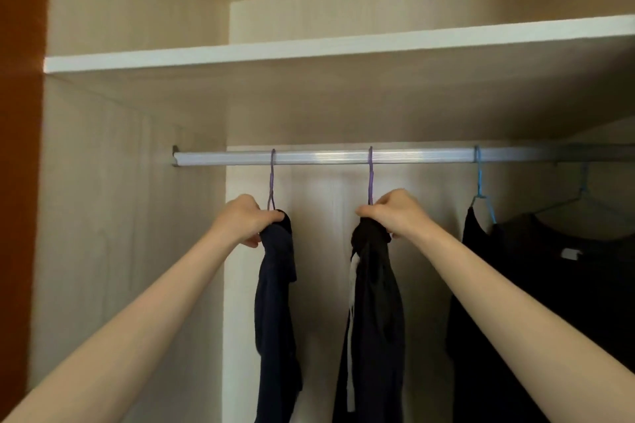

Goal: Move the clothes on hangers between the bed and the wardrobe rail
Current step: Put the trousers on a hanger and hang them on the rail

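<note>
A silver wardrobe rail (326,158) runs across the cupboard. Two purple hangers hook over it. My left hand (240,220) grips the top of a navy garment (275,302) at the neck of the left purple hanger (272,178). My right hand (391,213) grips the top of a black garment (374,319) with a white strip, under the right purple hanger (370,175). Both garments hang straight down. The bed is out of view.
Further right, a blue hanger (479,178) carries a black top (549,285), with another hanger behind it. A white shelf (309,50) sits above the rail. The left wardrobe wall (120,216) and a brown door edge (20,148) bound the left side.
</note>
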